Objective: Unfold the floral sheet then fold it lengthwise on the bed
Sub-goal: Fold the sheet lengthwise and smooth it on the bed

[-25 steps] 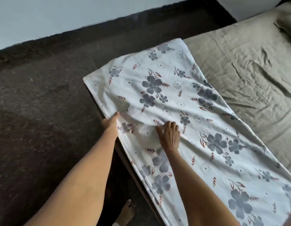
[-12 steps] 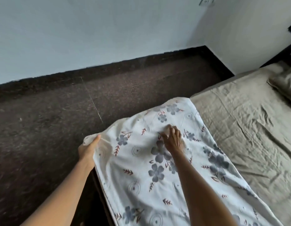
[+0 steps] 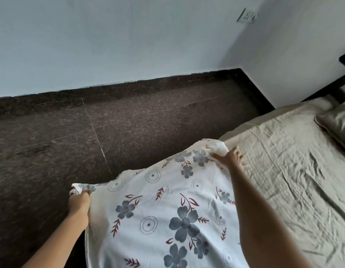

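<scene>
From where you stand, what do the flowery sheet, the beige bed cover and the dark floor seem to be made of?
Floral sheet: thin woven cloth, likely cotton, matte; it drapes softly.
Beige bed cover: fabric with a slight sheen, maybe a cotton blend; it shows fine crinkles.
Floor: speckled polished stone, perhaps granite; thin joint lines show.

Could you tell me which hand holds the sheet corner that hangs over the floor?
The left hand; the right hand holds its floral sheet corner by the bed.

the floral sheet (image 3: 167,209) is white, printed with grey-blue flowers, rust-red leaf sprigs and dotted grey rings. the bed (image 3: 295,171) wears plain olive-beige (its pillow (image 3: 335,122) the same). the floor (image 3: 129,122) is speckled dark brown, the wall (image 3: 109,39) pale blue-white.
</scene>
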Available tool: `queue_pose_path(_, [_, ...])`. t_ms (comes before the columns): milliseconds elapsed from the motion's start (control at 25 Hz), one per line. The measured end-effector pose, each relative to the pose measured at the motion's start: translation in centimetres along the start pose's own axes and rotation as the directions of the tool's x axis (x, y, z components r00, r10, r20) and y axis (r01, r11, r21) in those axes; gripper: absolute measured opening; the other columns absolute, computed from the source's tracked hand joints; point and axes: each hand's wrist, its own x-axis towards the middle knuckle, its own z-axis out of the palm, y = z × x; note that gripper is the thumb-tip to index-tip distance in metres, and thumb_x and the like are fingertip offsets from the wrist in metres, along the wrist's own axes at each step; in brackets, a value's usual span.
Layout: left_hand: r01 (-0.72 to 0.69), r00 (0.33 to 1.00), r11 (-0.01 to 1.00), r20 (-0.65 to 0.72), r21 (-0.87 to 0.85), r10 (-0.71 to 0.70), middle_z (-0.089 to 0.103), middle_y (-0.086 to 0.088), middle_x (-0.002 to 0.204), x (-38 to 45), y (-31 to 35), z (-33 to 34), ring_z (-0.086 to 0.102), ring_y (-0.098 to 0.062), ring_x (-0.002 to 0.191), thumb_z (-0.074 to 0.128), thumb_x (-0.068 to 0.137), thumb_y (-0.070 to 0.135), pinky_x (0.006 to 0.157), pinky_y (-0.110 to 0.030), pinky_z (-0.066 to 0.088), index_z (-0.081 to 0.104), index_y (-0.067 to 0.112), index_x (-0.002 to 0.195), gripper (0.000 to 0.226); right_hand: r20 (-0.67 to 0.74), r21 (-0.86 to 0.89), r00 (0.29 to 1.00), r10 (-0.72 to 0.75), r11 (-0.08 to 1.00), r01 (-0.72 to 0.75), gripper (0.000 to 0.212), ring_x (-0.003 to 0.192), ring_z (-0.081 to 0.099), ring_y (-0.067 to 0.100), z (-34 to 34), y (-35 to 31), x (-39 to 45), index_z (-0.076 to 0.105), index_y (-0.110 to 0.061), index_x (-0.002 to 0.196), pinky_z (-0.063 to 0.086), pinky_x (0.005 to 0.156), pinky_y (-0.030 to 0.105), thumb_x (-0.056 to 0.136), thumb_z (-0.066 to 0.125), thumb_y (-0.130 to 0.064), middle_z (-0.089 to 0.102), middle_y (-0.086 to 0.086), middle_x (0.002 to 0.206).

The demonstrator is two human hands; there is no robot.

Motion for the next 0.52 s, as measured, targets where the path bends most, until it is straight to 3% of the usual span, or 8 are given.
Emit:
queue_pose_path(80, [-0.071, 0.993, 0.994, -0.09, 0.086, 0.079, 0.055, -0.031, 0.123, -0.6, 0.1, 0.1, 0.054, -0.043, 0.113, 0.046, 0.096, 0.017, 0.097, -0.047, 0.042, 0.052, -0.007, 0.119, 0.034, 0.093, 0.05, 0.993, 0.066, 0.996, -0.071, 0.112, 0.133, 0.039, 0.036, -0.2, 0.2, 0.8, 0.023, -0.003, 0.145, 0.033, 0.109, 0.046, 0.065, 0.062, -0.072, 0.038, 0.02, 0.145])
queue_pose_path(160, [-0.113, 0.98, 0.982, -0.148, 0.149, 0.136, 0.053, -0.038, 0.122, -1.6, 0.6, -0.1, 0.051, -0.049, 0.113, 0.042, 0.098, 0.017, 0.097, -0.048, 0.04, 0.051, -0.015, 0.117, 0.039, 0.037, 0.154, 0.998, 0.059, 0.986, -0.064, 0.09, 0.114, 0.056, 0.037, 0.0, 0.4, 0.8, 0.044, -0.001, 0.132, 0.045, 0.095, 0.044, 0.073, 0.052, -0.068, 0.056, 0.021, 0.125])
queue_pose_path(280, [-0.138, 0.958, 0.976, -0.228, 0.169, 0.175, 0.052, -0.043, 0.12, -3.4, 1.6, -0.2, 0.05, -0.054, 0.113, 0.039, 0.099, 0.018, 0.098, -0.05, 0.039, 0.05, -0.021, 0.115, 0.044, -0.217, 0.32, 0.976, -0.028, 0.942, 0.098, 0.063, 0.105, 0.057, 0.04, 0.1, -0.7, -0.6, 0.057, -0.004, 0.112, 0.045, 0.093, 0.048, 0.084, 0.024, -0.05, 0.061, 0.025, 0.113])
queue_pose_path(360, [-0.181, 0.942, 0.97, -0.255, 0.16, 0.218, 0.05, -0.043, 0.121, -4.3, 3.1, -0.2, 0.049, -0.054, 0.115, 0.038, 0.1, 0.017, 0.098, -0.05, 0.037, 0.048, -0.022, 0.118, 0.044, -0.37, 0.395, 0.929, -0.012, 0.903, 0.169, 0.05, 0.108, 0.055, 0.039, -1.5, -3.0, -2.4, 0.056, -0.006, 0.109, 0.039, 0.097, 0.048, 0.095, 0.022, -0.041, 0.06, 0.022, 0.113])
queue_pose_path(520, [-0.28, 0.917, 0.958, -0.278, 0.067, 0.288, 0.049, -0.041, 0.127, -5.2, 8.2, 0.4, 0.049, -0.047, 0.12, 0.038, 0.1, 0.011, 0.101, -0.044, 0.035, 0.046, -0.02, 0.123, 0.04, -0.507, 0.271, 0.861, -0.044, 0.94, 0.207, 0.042, 0.109, 0.054, 0.041, -7.0, -8.2, -4.2, 0.052, -0.003, 0.109, 0.037, 0.094, 0.045, 0.101, 0.024, -0.033, 0.059, 0.025, 0.115])
